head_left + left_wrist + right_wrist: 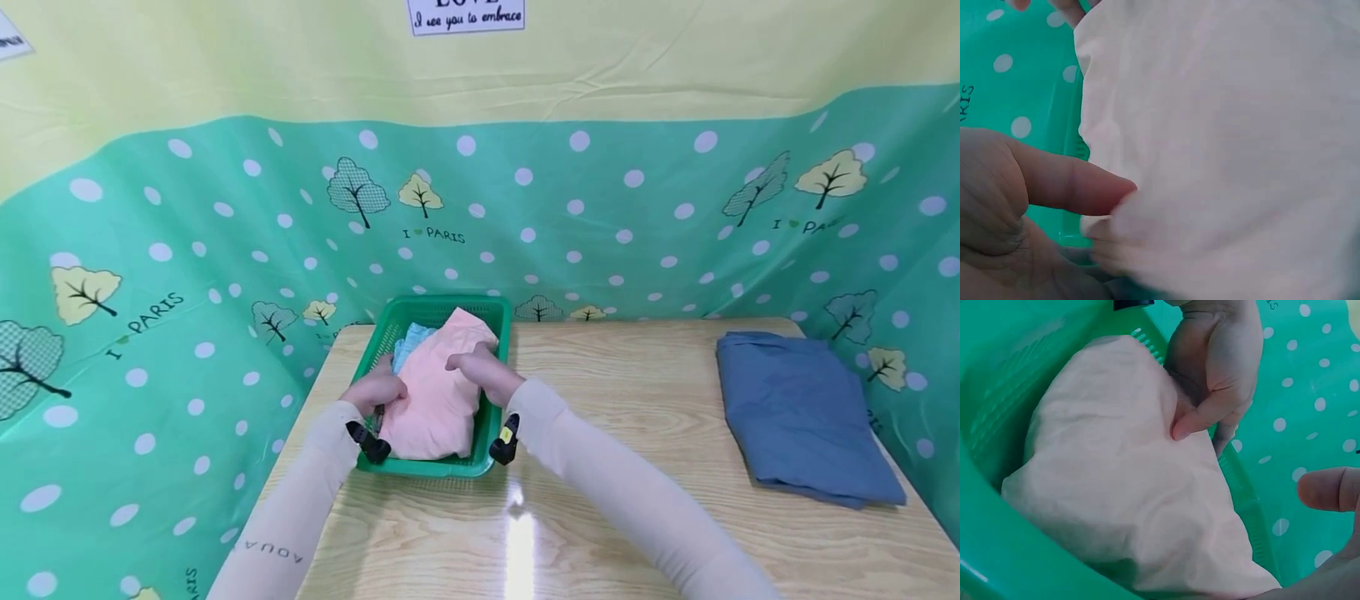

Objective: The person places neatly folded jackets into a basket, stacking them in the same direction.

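Observation:
A folded pale pink cloth point(438, 392) lies tilted in the green plastic basket point(420, 468). My left hand point(377, 387) pinches its left edge, thumb on top and the other fingers beneath, as the left wrist view also shows with the thumb point(1079, 184) pressed on the fabric. On the opposite side my right hand point(487, 372) is at the cloth's right edge. Its thumb point(1329, 489) stands straight and apart from the cloth in the right wrist view, while its other fingers are mostly hidden behind the fabric. A light blue cloth point(411, 343) shows beneath the pink one.
A folded dark blue cloth point(810, 417) lies at the right end of the wooden table point(622, 400). Behind the table and along both sides hangs a green dotted curtain point(622, 208). The basket stands close to the back left edge, its walls around both hands.

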Tool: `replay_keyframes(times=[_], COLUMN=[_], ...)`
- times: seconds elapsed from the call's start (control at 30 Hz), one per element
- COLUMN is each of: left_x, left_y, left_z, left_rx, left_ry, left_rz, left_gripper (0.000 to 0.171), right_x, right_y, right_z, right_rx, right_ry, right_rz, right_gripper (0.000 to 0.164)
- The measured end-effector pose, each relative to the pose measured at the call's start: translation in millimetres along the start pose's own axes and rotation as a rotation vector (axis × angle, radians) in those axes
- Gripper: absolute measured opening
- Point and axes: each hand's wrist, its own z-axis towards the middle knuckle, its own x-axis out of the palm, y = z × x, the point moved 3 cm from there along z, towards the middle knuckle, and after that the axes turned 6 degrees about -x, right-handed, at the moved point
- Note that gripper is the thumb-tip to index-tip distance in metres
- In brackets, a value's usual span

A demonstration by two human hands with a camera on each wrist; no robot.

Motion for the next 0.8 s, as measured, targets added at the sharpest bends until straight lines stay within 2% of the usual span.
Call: replay_keyframes(times=[0.2, 0.37, 0.53, 0.63, 0.8], left_x=[-1.4, 0.5, 5.3, 9.7, 18.5], left_y=[1.7, -1.1, -12.0, -21.0, -29.1], left_z=[4.3, 2.7, -4.8, -10.0, -13.8], left_rx=[-0.009, 0.012, 0.044, 0.092, 0.151], left_ry=[-0.019, -0.038, -0.092, -0.12, -0.069], left_rz=[0.051, 0.09, 0.207, 0.285, 0.372], left_gripper=[0.092, 0.082, 0.061, 0.052, 0.046], right_x=[2.2, 1.3, 0.8, 0.6, -3.3], right_y=[2.6, 7.0, 7.8, 7.0, 1.9], right_z=[-6.5, -9.8, -11.6, -14.2, -18.6], right_rx=[-0.021, -0.084, -0.139, -0.171, -0.232], right_ry=[-0.016, -0.062, -0.093, -0.092, -0.053], right_rz=[-0.049, -0.145, -0.283, -0.325, -0.335], right_gripper=[0.098, 0.089, 0.071, 0.065, 0.058])
